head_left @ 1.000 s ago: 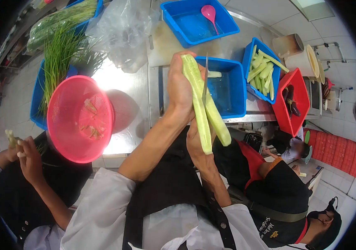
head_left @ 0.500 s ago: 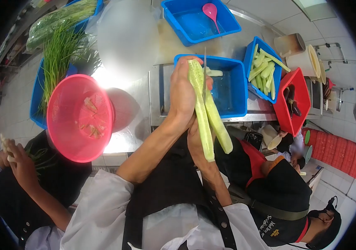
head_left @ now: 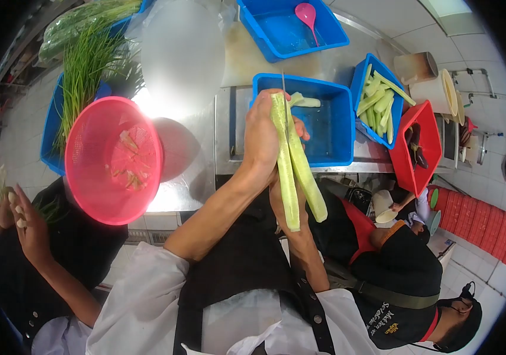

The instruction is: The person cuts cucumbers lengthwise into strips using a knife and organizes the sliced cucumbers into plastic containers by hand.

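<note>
A peeled cucumber split lengthwise into two long strips (head_left: 289,192) hangs in front of me, joined or pressed together near its top. My left hand (head_left: 261,133) is closed around the upper part, fingertips showing on the far side. A thin knife blade (head_left: 285,97) stands in the split, tip up. My right hand (head_left: 275,184) is lower, mostly hidden behind the cucumber; it appears closed on the knife, whose handle I cannot see. Behind lies a blue tub (head_left: 332,155) with peeled cucumber pieces (head_left: 306,102) inside.
To the right are a blue tub of cut cucumber (head_left: 377,106) and a red basket of eggplants (head_left: 416,151). A pink colander (head_left: 78,177) stands left, beside green chives (head_left: 84,77). A pink ladle (head_left: 306,15) lies in another tub. Co-workers are on both sides.
The two cucumber strips have swung slightly left at their lower ends. The knife remains in the split, and both hands stay in nearly the same place.
</note>
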The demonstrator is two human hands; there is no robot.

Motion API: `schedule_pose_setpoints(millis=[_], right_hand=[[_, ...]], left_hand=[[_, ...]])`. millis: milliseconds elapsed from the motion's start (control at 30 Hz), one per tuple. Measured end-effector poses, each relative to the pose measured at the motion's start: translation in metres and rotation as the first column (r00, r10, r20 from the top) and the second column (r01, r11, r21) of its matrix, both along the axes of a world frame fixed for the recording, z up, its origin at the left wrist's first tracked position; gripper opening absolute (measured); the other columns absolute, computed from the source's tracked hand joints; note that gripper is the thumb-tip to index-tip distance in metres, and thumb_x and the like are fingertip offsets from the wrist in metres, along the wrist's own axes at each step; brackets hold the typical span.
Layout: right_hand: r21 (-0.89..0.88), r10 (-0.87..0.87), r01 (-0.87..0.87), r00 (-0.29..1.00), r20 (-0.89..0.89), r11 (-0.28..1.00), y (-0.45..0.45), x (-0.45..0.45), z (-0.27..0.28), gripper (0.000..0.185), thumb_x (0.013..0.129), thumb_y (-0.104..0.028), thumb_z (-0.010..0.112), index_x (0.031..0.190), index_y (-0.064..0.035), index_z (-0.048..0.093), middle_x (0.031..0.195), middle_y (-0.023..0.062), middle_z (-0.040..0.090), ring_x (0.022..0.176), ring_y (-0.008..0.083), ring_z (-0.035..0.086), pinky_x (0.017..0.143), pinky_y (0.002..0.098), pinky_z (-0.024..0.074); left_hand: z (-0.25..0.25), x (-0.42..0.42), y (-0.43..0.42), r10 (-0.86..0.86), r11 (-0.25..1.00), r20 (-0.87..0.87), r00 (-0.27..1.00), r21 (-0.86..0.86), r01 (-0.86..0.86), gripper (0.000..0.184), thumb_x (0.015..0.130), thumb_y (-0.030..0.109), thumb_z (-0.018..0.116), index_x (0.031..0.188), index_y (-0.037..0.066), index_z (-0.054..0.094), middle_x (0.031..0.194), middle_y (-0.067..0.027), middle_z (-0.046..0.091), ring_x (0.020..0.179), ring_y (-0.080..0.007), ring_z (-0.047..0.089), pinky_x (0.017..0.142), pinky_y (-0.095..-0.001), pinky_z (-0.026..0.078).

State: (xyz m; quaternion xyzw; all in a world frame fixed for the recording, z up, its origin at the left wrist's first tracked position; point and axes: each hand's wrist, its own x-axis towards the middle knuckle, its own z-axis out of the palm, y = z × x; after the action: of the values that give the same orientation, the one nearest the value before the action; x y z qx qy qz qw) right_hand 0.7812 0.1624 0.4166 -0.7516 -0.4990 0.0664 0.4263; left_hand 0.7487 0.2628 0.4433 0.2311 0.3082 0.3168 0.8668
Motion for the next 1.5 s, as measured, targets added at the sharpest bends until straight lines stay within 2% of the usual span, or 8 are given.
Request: schedule_pose_setpoints(millis=[500, 567, 1000, 1100, 1200, 1300, 1333, 1500], right_hand=[[-0.243, 0.012, -0.079, 0.965, -0.264, 0.967, 0.0, 0.012, 0.007, 0.044, 0.087, -0.008, 0.057, 0.124, 0.0054, 0.037, 0.091, 0.0252, 0.062, 0.077, 0.0415, 0.064, 0.065, 0.0432, 0.0523], [-0.102, 0.066, -0.08, 0.988, -0.142, 0.992, -0.001, 0.015, -0.002, 0.04, 0.087, -0.011, 0.056, 0.119, 0.0037, 0.039, 0.08, 0.0242, 0.062, 0.065, 0.0425, 0.063, 0.054, 0.0447, 0.0506], [-0.339, 0.053, -0.062, 0.998, -0.035, 0.939, 0.015, 0.026, 0.006, 0.035, 0.087, -0.015, 0.055, 0.113, 0.003, 0.04, 0.085, 0.0266, 0.061, 0.069, 0.0447, 0.062, 0.057, 0.0491, 0.0497], [-0.392, 0.006, 0.061, 0.986, 0.167, 0.918, 0.016, 0.033, -0.008, 0.026, 0.088, -0.016, 0.055, 0.101, 0.0012, 0.041, 0.08, 0.0251, 0.059, 0.066, 0.0442, 0.062, 0.057, 0.0511, 0.0486], [-0.338, -0.035, 0.125, 0.965, 0.261, 0.933, 0.017, 0.041, -0.011, 0.022, 0.088, -0.018, 0.055, 0.091, -0.0022, 0.039, 0.078, 0.0202, 0.057, 0.068, 0.0413, 0.062, 0.054, 0.0491, 0.0484], [-0.308, -0.073, 0.19, 0.932, 0.355, 0.932, 0.019, 0.047, -0.016, 0.023, 0.088, -0.019, 0.056, 0.09, -0.0036, 0.04, 0.081, 0.0174, 0.057, 0.072, 0.0392, 0.062, 0.054, 0.0464, 0.0487], [-0.29, -0.074, 0.186, 0.932, 0.355, 0.939, 0.018, 0.051, -0.02, 0.022, 0.088, -0.02, 0.055, 0.09, -0.0035, 0.04, 0.082, 0.0181, 0.057, 0.073, 0.04, 0.062, 0.055, 0.0477, 0.0485], [-0.339, -0.296, 0.364, 0.925, 0.237, 0.867, 0.021, 0.082, -0.025, 0.023, 0.092, -0.024, 0.05, 0.092, -0.0032, 0.041, 0.084, 0.0203, 0.059, 0.073, 0.0432, 0.061, 0.056, 0.0515, 0.0474]], left_hand=[[-0.009, -0.004, -0.012, 0.046, 0.999, 0.173, 0.984, -0.001, -0.047, 0.037, 0.1, 0.029, 0.027, 0.097, 0.0, 0.05, 0.069, -0.0116, 0.051, 0.078, -0.0284, 0.059, 0.08, -0.0392, 0.047], [-0.013, -0.004, -0.013, 0.053, 0.999, 0.196, 0.979, -0.014, -0.051, 0.036, 0.1, 0.028, 0.027, 0.097, 0.0, 0.05, 0.068, -0.0112, 0.051, 0.079, -0.0286, 0.059, 0.08, -0.039, 0.047], [-0.03, -0.002, -0.012, 0.002, 1.0, 0.088, 0.996, 0.012, -0.003, 0.039, 0.101, 0.029, 0.022, 0.1, 0.002, 0.051, 0.086, -0.0132, 0.061, 0.096, -0.0262, 0.058, 0.089, -0.0363, 0.043], [-0.036, -0.004, -0.011, -0.009, 0.994, 0.07, 0.997, 0.112, 0.002, 0.039, 0.101, 0.03, 0.027, 0.105, 0.0, 0.051, 0.093, -0.0116, 0.06, 0.097, -0.022, 0.057, 0.088, -0.033, 0.043], [-0.026, -0.024, -0.029, 0.046, 0.746, -0.552, 0.833, 0.573, 0.339, 0.035, 0.092, 0.029, 0.058, 0.108, 0.0, 0.048, 0.095, -0.0094, 0.057, 0.093, -0.0129, 0.054, 0.081, -0.0283, 0.044], [-0.024, -0.026, -0.03, -0.025, 0.633, -0.576, 0.817, 0.623, 0.459, 0.039, 0.086, 0.022, 0.068, 0.109, 0.0, 0.046, 0.091, -0.0091, 0.057, 0.078, -0.0133, 0.057, 0.069, -0.0296, 0.048], [-0.019, -0.024, -0.029, -0.263, 0.801, -0.421, 0.868, 0.407, 0.44, 0.035, 0.087, 0.013, 0.065, 0.109, 0.0, 0.042, 0.08, -0.0081, 0.056, 0.055, -0.0138, 0.056, 0.049, -0.0293, 0.048], [0.001, -0.029, -0.038, -0.556, 0.691, -0.427, 0.713, 0.241, 0.682, 0.029, 0.089, 0.003, 0.055, 0.113, 0.003, 0.038, 0.061, -0.0042, 0.048, 0.037, -0.0136, 0.048, 0.031, -0.0274, 0.039]])
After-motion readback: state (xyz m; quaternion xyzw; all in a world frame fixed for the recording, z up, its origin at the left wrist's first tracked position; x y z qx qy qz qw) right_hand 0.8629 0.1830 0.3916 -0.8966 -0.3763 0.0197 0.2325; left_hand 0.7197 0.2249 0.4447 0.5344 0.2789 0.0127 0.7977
